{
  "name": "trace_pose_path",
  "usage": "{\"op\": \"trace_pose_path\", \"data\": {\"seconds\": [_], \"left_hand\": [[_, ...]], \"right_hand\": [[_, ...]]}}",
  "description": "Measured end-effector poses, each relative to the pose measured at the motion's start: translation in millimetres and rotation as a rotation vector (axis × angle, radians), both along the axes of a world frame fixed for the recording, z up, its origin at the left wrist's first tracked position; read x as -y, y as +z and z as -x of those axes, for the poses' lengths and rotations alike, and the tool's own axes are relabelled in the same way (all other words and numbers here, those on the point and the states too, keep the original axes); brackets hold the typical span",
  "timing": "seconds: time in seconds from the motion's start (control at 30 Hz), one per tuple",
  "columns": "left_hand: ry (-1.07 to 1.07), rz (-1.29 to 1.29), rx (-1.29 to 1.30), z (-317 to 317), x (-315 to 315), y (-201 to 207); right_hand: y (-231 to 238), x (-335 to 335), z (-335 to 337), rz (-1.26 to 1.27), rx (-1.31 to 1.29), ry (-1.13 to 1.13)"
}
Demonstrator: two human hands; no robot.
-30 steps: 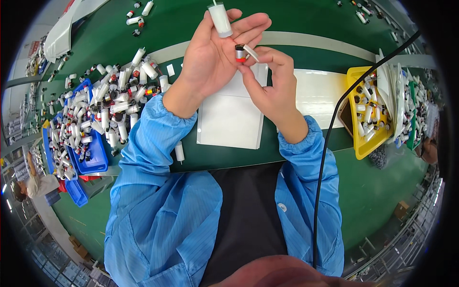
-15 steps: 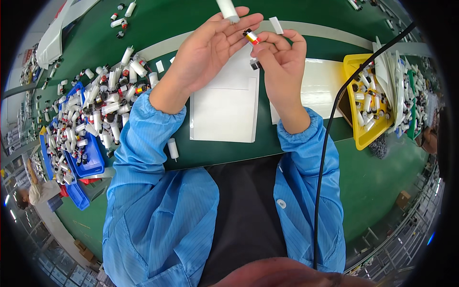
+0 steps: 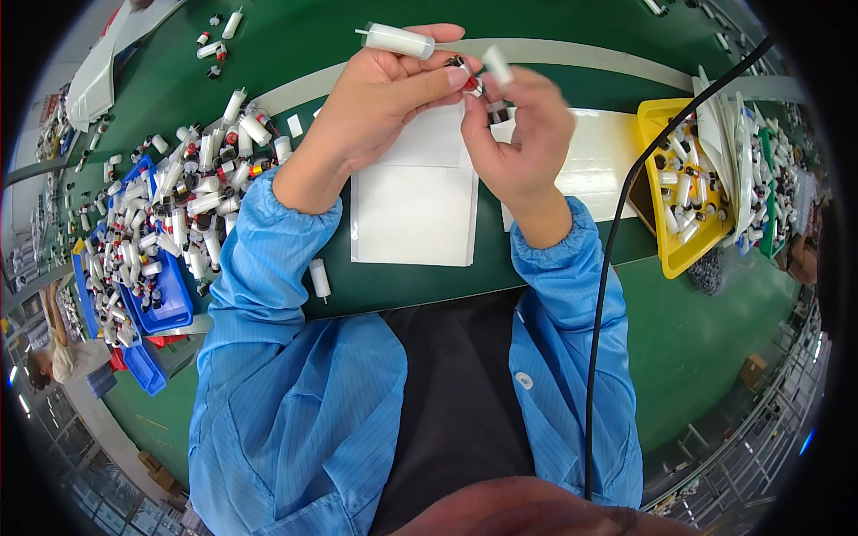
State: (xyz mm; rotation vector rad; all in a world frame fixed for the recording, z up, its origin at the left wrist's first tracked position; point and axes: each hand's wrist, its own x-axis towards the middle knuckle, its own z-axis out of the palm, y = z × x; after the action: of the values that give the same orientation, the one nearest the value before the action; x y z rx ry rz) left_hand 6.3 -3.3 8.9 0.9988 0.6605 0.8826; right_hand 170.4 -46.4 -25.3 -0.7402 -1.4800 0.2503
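Observation:
My left hand (image 3: 371, 103) is closed, its thumb and fingertips pinching a small red and black cylindrical part (image 3: 468, 80). A white plastic cylinder (image 3: 399, 40) with a thin tip lies across the same hand's fingers. My right hand (image 3: 523, 134) is beside that part, its fingertips blurred by motion. A small white flat piece (image 3: 497, 65), also smeared, sticks out from between its fingers. Tucked by the right fingers is a small dark cap-like part (image 3: 498, 113). Below the hands lies a stack of white sheets (image 3: 414, 214) on the green table.
A heap of white cylinders (image 3: 206, 192) covers the left side, spilling over blue trays (image 3: 170, 308). One loose cylinder (image 3: 320, 279) lies near the front edge. To the right are a glossy white sheet (image 3: 599, 161) and a yellow bin (image 3: 672, 259) of parts. A black cable (image 3: 617, 241) crosses there.
The small red and black part has passed into my left hand's pinch. The white cylinder has swung from upright to lying sideways, leftward. My right fingers have shifted off the part.

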Motion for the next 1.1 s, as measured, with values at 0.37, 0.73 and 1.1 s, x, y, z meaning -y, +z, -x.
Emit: {"op": "trace_pose_path", "data": {"seconds": [0.37,0.73,1.1], "left_hand": [[0.081,-0.307,-0.159,5,-6,1],[0.049,-0.302,-0.251,10,-7,-1],[-0.065,-0.205,-0.111,14,-8,1]], "right_hand": [[-8,-2,0,0.337,-0.139,0.056],[-13,-2,4,0.344,-0.274,0.165],[6,-3,-12,0.295,-0.225,0.182]]}}
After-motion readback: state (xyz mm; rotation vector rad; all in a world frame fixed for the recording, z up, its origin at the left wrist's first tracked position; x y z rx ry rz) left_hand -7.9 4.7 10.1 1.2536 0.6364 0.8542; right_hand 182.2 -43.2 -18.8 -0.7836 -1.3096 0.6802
